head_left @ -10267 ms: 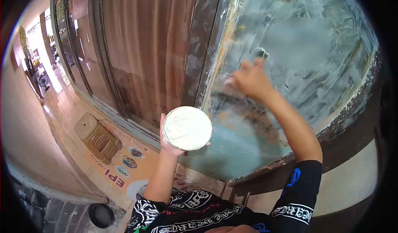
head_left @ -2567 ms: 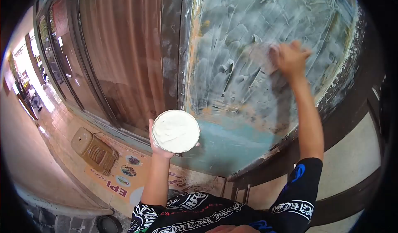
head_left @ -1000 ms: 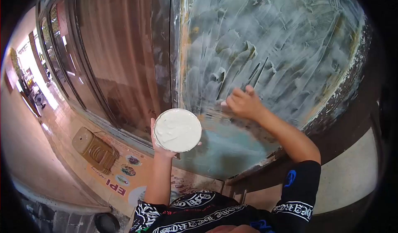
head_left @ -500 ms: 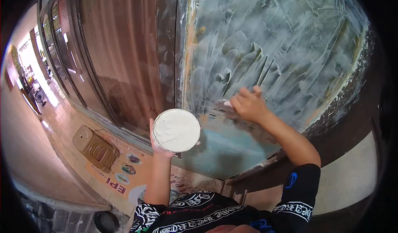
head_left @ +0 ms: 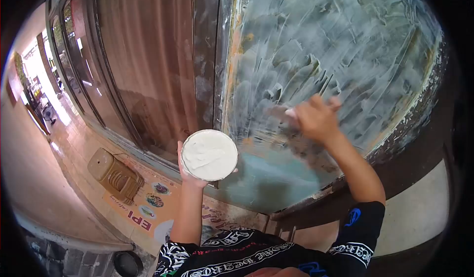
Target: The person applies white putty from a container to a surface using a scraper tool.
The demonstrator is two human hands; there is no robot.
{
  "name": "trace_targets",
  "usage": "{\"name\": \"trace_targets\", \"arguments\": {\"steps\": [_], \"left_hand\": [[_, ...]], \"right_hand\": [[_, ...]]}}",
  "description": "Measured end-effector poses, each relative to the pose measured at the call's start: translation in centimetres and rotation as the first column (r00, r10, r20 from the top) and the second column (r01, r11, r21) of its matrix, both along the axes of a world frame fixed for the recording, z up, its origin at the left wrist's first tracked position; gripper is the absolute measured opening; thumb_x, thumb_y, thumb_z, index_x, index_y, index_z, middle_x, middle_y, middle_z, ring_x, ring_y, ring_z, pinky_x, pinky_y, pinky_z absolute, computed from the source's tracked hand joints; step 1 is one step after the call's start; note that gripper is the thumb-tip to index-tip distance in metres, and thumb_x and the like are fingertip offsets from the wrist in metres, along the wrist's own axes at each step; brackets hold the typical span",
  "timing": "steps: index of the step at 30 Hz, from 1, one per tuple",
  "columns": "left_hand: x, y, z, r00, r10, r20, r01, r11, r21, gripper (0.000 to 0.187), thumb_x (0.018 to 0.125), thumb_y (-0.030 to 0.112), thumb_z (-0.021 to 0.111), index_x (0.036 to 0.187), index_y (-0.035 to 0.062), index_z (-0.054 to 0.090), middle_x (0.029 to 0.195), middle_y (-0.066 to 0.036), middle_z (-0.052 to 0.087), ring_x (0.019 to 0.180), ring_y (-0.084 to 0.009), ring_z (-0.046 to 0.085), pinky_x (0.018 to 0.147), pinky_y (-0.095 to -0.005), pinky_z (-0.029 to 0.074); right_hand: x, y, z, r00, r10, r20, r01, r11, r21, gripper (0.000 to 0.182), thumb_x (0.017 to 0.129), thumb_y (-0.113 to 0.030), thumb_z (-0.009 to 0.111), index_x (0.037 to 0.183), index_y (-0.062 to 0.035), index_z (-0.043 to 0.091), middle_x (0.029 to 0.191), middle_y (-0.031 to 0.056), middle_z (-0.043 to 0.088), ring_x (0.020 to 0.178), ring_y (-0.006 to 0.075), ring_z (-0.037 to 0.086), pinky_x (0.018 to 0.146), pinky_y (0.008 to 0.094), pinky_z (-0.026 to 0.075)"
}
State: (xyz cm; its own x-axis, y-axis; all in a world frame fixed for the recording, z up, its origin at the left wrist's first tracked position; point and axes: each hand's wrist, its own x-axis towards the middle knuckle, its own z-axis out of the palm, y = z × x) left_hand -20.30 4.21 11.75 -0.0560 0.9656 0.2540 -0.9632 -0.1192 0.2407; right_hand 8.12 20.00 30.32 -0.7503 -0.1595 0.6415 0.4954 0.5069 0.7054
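My left hand (head_left: 190,177) holds up a round tub (head_left: 209,155) filled with white paste, level in front of my chest. My right hand (head_left: 316,119) is pressed against a large glass pane (head_left: 335,45) smeared all over with streaky white paste. Its fingers are bunched, with a small pale tip showing at the fingertips; I cannot make out what that is. The hand is blurred with motion. The lower part of the pane (head_left: 276,178) is bare bluish glass.
Left of the smeared pane runs a dark door frame (head_left: 207,55) and a window backed by a brown curtain (head_left: 148,55). Below, a tan plastic stool (head_left: 116,174) lies on its side on a printed banner (head_left: 148,213). A dark round pot (head_left: 127,263) sits bottom left.
My right hand has slid up and to the right across the pane within the last second. The tub in my left hand has stayed put.
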Motion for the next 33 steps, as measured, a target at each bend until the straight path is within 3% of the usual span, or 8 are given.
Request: {"name": "trace_targets", "arguments": {"steps": [4,7,11,18,21,25,28,33], "left_hand": [[0.2,0.3,0.5,0.994,-0.105,0.026,0.101,0.988,0.115,0.086,0.094,0.074,0.035,0.149,0.0080,0.044,0.152,-0.023,0.043,0.133,-0.0528,0.044,0.098,-0.0810,0.035],[0.0,0.6,0.3,0.998,-0.061,0.006,0.061,0.997,0.040,0.086,0.094,0.074,0.035,0.149,0.0077,0.045,0.151,-0.023,0.044,0.133,-0.0521,0.045,0.099,-0.0795,0.036],[-0.3,0.5,0.0,1.000,-0.008,0.001,0.008,0.999,-0.043,0.086,0.094,0.075,0.035,0.149,0.0091,0.045,0.151,-0.023,0.044,0.133,-0.0521,0.045,0.096,-0.0831,0.034],[-0.5,0.1,0.2,0.998,-0.063,0.000,0.063,0.996,0.056,0.087,0.093,0.075,0.036,0.150,0.0101,0.044,0.154,-0.023,0.040,0.134,-0.0534,0.042,0.095,-0.0859,0.031],[-0.5,0.4,-0.3,0.998,-0.056,-0.009,0.056,0.998,0.021,0.087,0.093,0.074,0.037,0.149,0.0081,0.044,0.153,-0.023,0.042,0.133,-0.0530,0.044,0.098,-0.0831,0.032],[-0.5,0.7,-0.6,0.999,-0.031,0.015,0.032,0.999,-0.014,0.084,0.094,0.072,0.037,0.149,0.0091,0.045,0.153,-0.022,0.043,0.133,-0.0530,0.044,0.096,-0.0848,0.032],[-0.6,0.1,-0.4,0.999,-0.047,0.021,0.046,0.998,0.031,0.083,0.094,0.073,0.036,0.149,0.0109,0.045,0.153,-0.021,0.042,0.134,-0.0532,0.042,0.093,-0.0878,0.030],[-0.9,-0.6,-0.8,1.000,0.022,0.020,-0.021,0.999,-0.050,0.083,0.094,0.073,0.037,0.148,0.0109,0.046,0.151,-0.023,0.044,0.132,-0.0536,0.044,0.092,-0.0873,0.032]], "right_hand": [[-0.5,3.7,-3.3,0.985,0.013,0.173,-0.002,0.998,-0.061,0.026,0.087,-0.033,0.064,0.068,-0.0199,0.052,0.065,-0.0024,0.052,0.082,0.0171,0.055,0.080,0.0427,0.027],[0.3,5.5,4.8,0.990,-0.104,-0.092,0.114,0.986,0.118,0.024,0.088,-0.033,0.064,0.071,-0.0199,0.055,0.066,-0.0025,0.054,0.085,0.0183,0.055,0.081,0.0445,0.028],[1.7,2.1,11.2,0.919,-0.119,-0.375,0.171,0.979,0.109,0.026,0.091,-0.035,0.064,0.071,-0.0197,0.057,0.069,-0.0027,0.056,0.081,0.0197,0.054,0.078,0.0440,0.025],[-1.6,1.7,-5.2,0.986,0.101,0.131,-0.083,0.987,-0.140,0.020,0.085,-0.027,0.065,0.071,-0.0187,0.053,0.064,-0.0036,0.047,0.080,0.0150,0.053,0.078,0.0423,0.028],[-1.9,4.0,-5.8,0.974,0.024,0.223,-0.018,0.999,-0.030,0.017,0.082,-0.026,0.065,0.071,-0.0193,0.053,0.064,-0.0042,0.047,0.080,0.0140,0.054,0.080,0.0421,0.028],[-1.7,4.4,6.6,0.983,-0.025,-0.182,0.070,0.967,0.246,0.027,0.092,-0.033,0.065,0.070,-0.0205,0.055,0.065,-0.0023,0.053,0.076,0.0148,0.055,0.083,0.0419,0.024],[-0.1,1.0,11.6,0.894,-0.019,-0.447,0.105,0.980,0.167,0.021,0.090,-0.034,0.067,0.074,-0.0217,0.061,0.064,-0.0025,0.054,0.074,0.0168,0.052,0.079,0.0437,0.023],[-1.8,1.1,0.5,0.996,0.034,-0.078,-0.033,0.999,0.009,0.018,0.085,-0.031,0.069,0.073,-0.0210,0.059,0.064,-0.0037,0.054,0.081,0.0179,0.054,0.079,0.0426,0.026]]}}
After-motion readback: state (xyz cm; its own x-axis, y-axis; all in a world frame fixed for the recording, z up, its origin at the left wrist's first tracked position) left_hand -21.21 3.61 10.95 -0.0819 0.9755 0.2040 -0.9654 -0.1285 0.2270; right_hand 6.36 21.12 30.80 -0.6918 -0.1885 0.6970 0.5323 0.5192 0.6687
